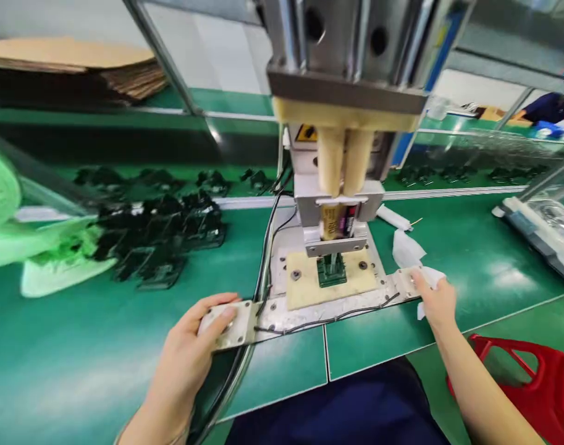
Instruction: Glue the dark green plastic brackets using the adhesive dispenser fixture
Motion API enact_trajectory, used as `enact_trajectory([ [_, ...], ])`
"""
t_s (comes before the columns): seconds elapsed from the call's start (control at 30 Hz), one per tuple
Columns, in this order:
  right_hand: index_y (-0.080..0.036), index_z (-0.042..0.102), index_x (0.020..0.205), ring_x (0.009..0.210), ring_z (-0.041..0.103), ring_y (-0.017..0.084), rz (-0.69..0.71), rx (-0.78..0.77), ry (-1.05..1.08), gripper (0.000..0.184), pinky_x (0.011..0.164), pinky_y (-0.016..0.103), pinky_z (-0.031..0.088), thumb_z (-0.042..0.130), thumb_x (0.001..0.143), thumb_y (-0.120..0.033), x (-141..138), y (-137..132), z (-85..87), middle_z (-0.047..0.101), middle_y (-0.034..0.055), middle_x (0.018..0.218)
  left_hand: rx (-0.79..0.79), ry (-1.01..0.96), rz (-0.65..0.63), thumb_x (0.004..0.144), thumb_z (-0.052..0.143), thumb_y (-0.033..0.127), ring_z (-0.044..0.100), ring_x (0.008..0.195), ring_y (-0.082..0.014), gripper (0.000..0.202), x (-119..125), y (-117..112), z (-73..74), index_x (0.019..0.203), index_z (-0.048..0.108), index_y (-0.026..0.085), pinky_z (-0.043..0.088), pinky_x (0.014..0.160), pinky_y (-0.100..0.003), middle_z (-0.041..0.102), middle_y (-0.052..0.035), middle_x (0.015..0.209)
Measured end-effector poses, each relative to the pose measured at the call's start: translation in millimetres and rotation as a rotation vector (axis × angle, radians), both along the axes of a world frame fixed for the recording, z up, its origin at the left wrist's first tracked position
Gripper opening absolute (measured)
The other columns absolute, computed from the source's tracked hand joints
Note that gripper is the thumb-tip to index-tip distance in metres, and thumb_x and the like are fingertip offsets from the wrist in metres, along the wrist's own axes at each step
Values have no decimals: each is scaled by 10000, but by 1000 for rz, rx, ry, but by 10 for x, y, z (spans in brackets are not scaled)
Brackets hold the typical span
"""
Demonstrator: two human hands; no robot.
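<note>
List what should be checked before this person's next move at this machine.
1. Left hand on the left end of the metal base plate: ok.
2. Right hand on the plate's right end: ok.
3. Steel press head clear of the green fixture: cannot tell.
4. Black cable off the plate: not ok, it lies along it.
5. Black plastic parts apart from the plate: ok.

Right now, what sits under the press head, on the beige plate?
A dark green block stands near the middle of the beige plate, directly below the press head. The block's underside and anything beneath the plate are covered, so they cannot be seen.
</note>
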State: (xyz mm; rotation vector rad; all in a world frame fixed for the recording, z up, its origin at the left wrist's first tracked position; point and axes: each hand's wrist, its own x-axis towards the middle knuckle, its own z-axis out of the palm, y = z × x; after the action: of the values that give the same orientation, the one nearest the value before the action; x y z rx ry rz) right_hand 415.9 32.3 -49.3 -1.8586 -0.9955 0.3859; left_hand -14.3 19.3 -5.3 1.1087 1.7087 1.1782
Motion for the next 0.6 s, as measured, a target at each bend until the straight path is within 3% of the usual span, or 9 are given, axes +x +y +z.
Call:
enact_trajectory([
  [0.13, -126, 799, 869, 725, 734, 316, -73, -14, -37, 715, 652, 396, 546, 753, 619, -795, 78, -76, 12, 785, 153, 775, -112, -200, 51, 603, 909, 710, 585, 642, -154, 705, 27, -64, -34, 1019, 724, 172, 479, 551, -209, 727, -42, 850],
  [0.3, -102, 823, 951, 859, 747, 359, -97, -25, -5, 769, 740, 427, 565, 794, 607, -788, 77, -127, 86, 799, 157, 866, -125, -278, 143, 602, 954, 512, 578, 631, -140, 569, 81, -109, 29, 1000, 722, 179, 480, 543, -194, 713, -16, 850],
  [0.6, -91, 816, 1058, 904, 739, 364, -101, -41, 2, 784, 749, 429, 556, 799, 664, -768, 57, -184, 93, 795, 162, 917, -113, -187, 146, 690, 895, 523, 572, 633, -142, 471, 65, -160, 19, 987, 730, 197, 471, 518, -194, 720, -26, 901],
])
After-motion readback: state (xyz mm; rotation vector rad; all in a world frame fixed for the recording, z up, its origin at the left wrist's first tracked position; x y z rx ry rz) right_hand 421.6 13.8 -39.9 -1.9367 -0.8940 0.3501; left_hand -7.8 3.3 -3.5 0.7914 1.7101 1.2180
